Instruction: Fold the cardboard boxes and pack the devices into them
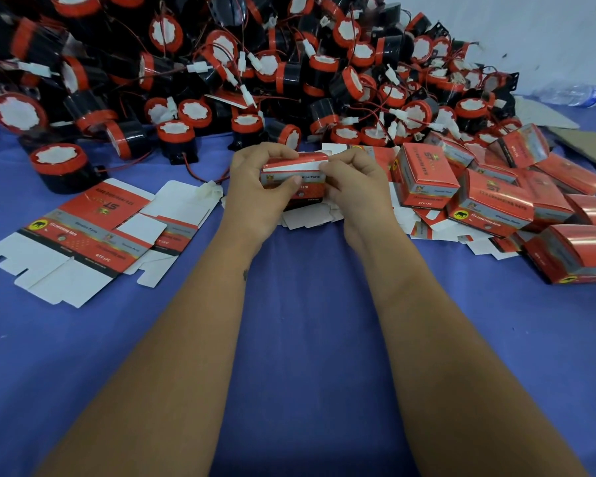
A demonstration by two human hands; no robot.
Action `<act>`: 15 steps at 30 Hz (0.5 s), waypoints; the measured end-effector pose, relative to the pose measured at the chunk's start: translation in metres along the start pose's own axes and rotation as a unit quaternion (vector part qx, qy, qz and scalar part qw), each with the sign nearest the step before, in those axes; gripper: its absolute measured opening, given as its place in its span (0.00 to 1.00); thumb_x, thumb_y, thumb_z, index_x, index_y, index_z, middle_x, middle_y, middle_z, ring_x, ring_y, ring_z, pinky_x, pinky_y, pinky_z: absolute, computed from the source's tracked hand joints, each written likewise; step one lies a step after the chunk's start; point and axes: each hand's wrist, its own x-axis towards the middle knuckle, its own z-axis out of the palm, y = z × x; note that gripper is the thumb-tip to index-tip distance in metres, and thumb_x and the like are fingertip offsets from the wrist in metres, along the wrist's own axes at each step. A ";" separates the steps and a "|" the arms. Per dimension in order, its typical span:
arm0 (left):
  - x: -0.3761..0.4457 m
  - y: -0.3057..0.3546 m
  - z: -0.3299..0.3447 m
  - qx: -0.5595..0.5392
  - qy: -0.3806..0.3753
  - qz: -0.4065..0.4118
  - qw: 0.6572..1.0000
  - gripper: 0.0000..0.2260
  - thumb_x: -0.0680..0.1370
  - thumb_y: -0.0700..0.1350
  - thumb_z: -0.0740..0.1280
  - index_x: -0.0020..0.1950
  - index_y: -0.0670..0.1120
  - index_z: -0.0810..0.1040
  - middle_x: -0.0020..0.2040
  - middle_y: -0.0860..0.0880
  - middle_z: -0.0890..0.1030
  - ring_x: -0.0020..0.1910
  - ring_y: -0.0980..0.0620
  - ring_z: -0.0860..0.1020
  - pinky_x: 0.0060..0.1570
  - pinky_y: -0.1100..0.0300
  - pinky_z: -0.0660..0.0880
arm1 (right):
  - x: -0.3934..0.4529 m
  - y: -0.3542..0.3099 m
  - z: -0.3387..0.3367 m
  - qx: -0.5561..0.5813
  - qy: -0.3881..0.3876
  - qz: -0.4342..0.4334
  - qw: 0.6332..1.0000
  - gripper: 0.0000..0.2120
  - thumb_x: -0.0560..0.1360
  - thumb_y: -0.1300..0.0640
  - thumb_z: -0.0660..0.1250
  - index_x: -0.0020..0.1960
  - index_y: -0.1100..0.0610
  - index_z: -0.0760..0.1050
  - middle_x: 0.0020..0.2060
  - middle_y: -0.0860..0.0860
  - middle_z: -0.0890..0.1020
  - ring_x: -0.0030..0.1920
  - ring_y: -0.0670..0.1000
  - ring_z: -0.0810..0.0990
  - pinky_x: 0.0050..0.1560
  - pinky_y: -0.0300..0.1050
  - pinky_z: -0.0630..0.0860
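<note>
Here both hands meet over the blue tabletop (pixel 307 304), just in front of the heap of black-and-red devices (pixel 221 63). The left hand (pixel 255 191) and right hand (pixel 358 187) curl their fingers (pixel 283 153) round one red cardboard box (pixel 295 177), its white flap showing; folded boxes (pixel 424 173) lie right, flat blanks (pixel 83 232) left.

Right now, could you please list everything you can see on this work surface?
Devices: a large pile, black with red rims and white caps, far side.
Box in hand: one, red, centre, white flap not yet closed.
Flat boxes: at least two, red and white, unfolded, left.
Folded boxes: a heap, red, right.
Bottle: one, clear, far right.
Cloth: one, blue.
Left hand, right hand: fingers grip the box.
</note>
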 end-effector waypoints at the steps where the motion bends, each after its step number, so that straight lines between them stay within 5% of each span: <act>1: 0.000 0.000 0.000 0.007 -0.001 0.002 1.000 0.14 0.77 0.37 0.71 0.58 0.54 0.76 0.66 0.47 0.68 0.61 0.56 0.71 0.55 0.75 0.72 | -0.001 0.000 0.000 -0.007 -0.003 -0.011 1.000 0.14 0.75 0.67 0.66 0.33 0.54 0.72 0.40 0.57 0.77 0.44 0.57 0.75 0.45 0.52 0.71; 6: -0.001 -0.001 0.000 0.021 -0.008 -0.001 1.000 0.15 0.79 0.38 0.69 0.60 0.57 0.76 0.67 0.47 0.68 0.64 0.54 0.71 0.56 0.76 0.70 | -0.004 0.000 0.002 -0.084 0.004 -0.079 0.993 0.14 0.75 0.67 0.66 0.33 0.55 0.70 0.39 0.55 0.75 0.44 0.54 0.74 0.46 0.52 0.74; 10: 0.000 0.000 0.000 0.023 -0.016 -0.007 1.000 0.14 0.79 0.40 0.70 0.61 0.56 0.77 0.67 0.47 0.68 0.63 0.57 0.69 0.53 0.80 0.68 | -0.007 0.000 0.002 -0.107 -0.007 -0.122 0.987 0.10 0.76 0.67 0.66 0.36 0.58 0.73 0.34 0.42 0.76 0.40 0.43 0.74 0.45 0.42 0.74; 15: 0.000 0.002 0.000 0.016 -0.010 -0.011 1.000 0.17 0.78 0.41 0.71 0.66 0.49 0.78 0.67 0.47 0.71 0.66 0.55 0.69 0.63 0.68 0.71 | -0.008 0.001 0.003 -0.100 -0.033 -0.124 0.987 0.10 0.77 0.65 0.68 0.38 0.54 0.76 0.32 0.36 0.79 0.37 0.36 0.77 0.42 0.35 0.76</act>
